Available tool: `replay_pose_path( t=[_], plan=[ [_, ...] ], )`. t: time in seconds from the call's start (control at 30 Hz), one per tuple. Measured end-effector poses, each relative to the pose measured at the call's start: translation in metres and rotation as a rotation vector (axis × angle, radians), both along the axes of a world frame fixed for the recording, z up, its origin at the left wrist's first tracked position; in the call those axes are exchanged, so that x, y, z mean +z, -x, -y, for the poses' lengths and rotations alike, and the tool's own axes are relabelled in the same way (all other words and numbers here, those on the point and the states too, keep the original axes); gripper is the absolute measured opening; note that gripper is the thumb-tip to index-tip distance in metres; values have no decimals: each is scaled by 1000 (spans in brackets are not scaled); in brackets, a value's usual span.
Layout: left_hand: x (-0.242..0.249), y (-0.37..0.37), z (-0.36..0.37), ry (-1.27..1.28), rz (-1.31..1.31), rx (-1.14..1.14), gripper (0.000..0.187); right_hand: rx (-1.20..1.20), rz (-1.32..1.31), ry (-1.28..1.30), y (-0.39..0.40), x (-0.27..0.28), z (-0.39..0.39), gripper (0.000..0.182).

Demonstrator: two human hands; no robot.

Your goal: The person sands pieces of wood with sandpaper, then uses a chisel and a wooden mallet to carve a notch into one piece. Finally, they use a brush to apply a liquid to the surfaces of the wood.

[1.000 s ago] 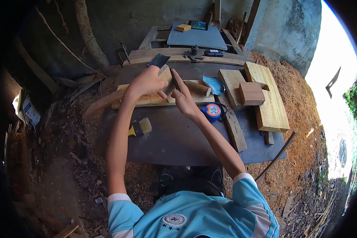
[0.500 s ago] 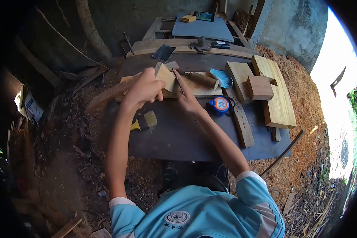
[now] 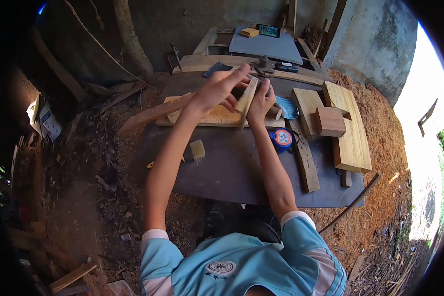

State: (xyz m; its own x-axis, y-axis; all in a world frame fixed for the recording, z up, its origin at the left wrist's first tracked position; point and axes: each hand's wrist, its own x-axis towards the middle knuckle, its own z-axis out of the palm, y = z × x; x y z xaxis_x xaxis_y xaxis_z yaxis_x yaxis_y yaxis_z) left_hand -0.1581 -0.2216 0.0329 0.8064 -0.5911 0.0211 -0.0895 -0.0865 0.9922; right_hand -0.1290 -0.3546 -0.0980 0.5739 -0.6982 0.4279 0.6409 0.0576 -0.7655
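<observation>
A small pale wooden block (image 3: 248, 96) stands tilted between my hands over the table, its lower end smeared by motion. My right hand (image 3: 262, 103) is closed on its right side, thumb pointing up. On the other side, my left hand (image 3: 217, 93) has its thumb stretched out and its fingers apart, fingertips right at the block. Beneath them lies a light board (image 3: 212, 117) on the dark table. A round wooden handle (image 3: 275, 112) shows partly behind my right hand. Close by are a blue tape measure (image 3: 281, 139) and a crumpled blue face mask (image 3: 287, 107).
Thick boards (image 3: 352, 143) and a reddish block (image 3: 330, 121) lie at the right. A narrow wooden strip (image 3: 307, 167) runs toward the front edge. A brush (image 3: 198, 149) lies front left. Behind, a grey panel (image 3: 266, 48) carries a phone (image 3: 268, 30).
The block has moved right and turned edge-on between my hands. My left hand has loosened and spread its fingers. My right hand has risen, its grip now at the block. The view has shifted slightly.
</observation>
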Motion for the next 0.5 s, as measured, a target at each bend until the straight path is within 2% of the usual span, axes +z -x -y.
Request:
replay_pose_path(
  t=[0.03, 0.1, 0.13, 0.17, 0.2, 0.23, 0.27, 0.37, 0.4, 0.5],
  plan=[
    [0, -6, -8, 90, -54, -17, 58, -49, 46, -34, -3, 0, 5, 39],
    [-27, -28, -29, -487, 598, 288, 64, 49, 16, -59, 2, 3, 23, 39],
    [-53, -43, -42, -778, 920, 442, 69, 91, 106, -122, -14, -15, 36, 39],
    [-75, -60, -57, -942, 949, 421, 72, 64, 62, -53, -8, -13, 42, 39],
    [-98, -78, -72, -1103, 982, 392, 76, 70, 55, -148, -1, -5, 43, 33],
    [-110, -94, -81, -1113, 728, 192, 79, 64, 4, -113, -4, -6, 50, 24],
    [-106, -100, -78, -1133, 690, 193, 79, 58, -47, -78, -7, -7, 56, 17],
    [-100, -121, -76, -1162, 634, 173, 75, -84, -282, 389, -15, -25, 79, 40],
    [-102, -132, -75, -1143, 654, 164, 73, -182, -313, 542, 3, 0, 75, 44],
    [-114, -175, -73, -1054, 776, 112, 66, -585, -123, 772, -4, -3, 73, 44]
  ],
)
